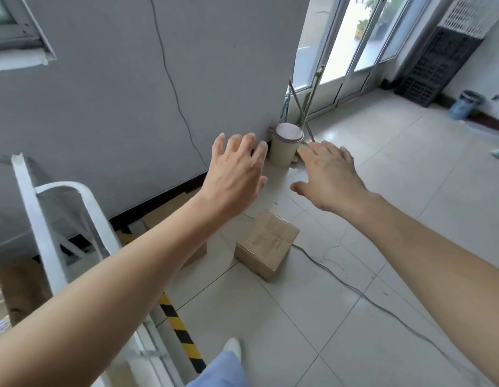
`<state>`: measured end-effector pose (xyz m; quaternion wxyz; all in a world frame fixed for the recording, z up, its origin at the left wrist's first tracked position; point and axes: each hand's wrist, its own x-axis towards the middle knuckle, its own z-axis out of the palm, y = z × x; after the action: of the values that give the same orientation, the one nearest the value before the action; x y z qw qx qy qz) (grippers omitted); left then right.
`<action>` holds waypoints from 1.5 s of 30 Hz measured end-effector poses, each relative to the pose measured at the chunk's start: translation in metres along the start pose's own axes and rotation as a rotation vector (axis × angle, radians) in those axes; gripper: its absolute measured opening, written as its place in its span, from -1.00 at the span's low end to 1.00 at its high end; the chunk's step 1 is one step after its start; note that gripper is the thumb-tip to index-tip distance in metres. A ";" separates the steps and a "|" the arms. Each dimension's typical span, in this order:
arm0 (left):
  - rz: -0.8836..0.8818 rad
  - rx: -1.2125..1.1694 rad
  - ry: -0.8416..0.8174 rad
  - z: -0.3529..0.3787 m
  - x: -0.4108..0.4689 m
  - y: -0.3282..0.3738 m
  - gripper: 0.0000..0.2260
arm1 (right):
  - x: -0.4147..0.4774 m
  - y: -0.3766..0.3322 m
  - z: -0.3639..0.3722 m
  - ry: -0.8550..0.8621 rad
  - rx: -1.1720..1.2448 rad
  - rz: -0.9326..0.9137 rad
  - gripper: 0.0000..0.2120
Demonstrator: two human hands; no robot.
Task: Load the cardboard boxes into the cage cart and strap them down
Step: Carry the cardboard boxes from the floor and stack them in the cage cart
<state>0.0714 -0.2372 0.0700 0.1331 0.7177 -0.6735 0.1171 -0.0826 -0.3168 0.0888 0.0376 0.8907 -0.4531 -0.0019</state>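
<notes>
A small taped cardboard box (266,243) sits on the tiled floor in the middle of the view. A second cardboard box (166,212) lies against the wall base, mostly hidden behind my left forearm. My left hand (235,174) and my right hand (330,175) are stretched out in the air above and beyond the small box, fingers spread, holding nothing. The white metal frame of the cage cart (61,219) stands at the left, with brown cardboard visible inside it at the lower left.
A grey wall rises ahead. A beige lidded bin (287,148) stands at its corner beside leaning broom handles. A grey cable (354,289) runs across the floor to the right of the box. Yellow-black tape (181,331) marks the floor by the cart. Glass doors and stacked crates are at the far right.
</notes>
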 end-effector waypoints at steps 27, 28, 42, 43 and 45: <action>-1.040 -0.301 -0.506 0.332 0.154 0.108 -0.49 | 0.278 0.218 0.278 -0.530 0.150 -0.411 -0.40; -1.068 -0.299 -0.538 0.349 0.150 0.110 -0.50 | 0.283 0.221 0.296 -0.564 0.163 -0.397 -0.39; -1.472 -0.499 -0.613 0.662 0.050 0.100 -0.42 | 0.317 0.237 0.635 -0.779 0.388 -0.065 -0.33; -1.500 -0.521 -0.594 0.682 0.045 0.098 -0.41 | 0.319 0.237 0.657 -0.781 0.393 -0.051 -0.32; -1.566 -0.570 -0.527 0.719 0.038 0.092 -0.37 | 0.323 0.234 0.697 -0.776 0.410 -0.034 -0.32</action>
<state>-0.0261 -0.5288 -0.5879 0.1896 0.9171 0.0008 -0.3508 -0.1072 -0.7601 -0.5805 -0.3133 0.8203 -0.4098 -0.2471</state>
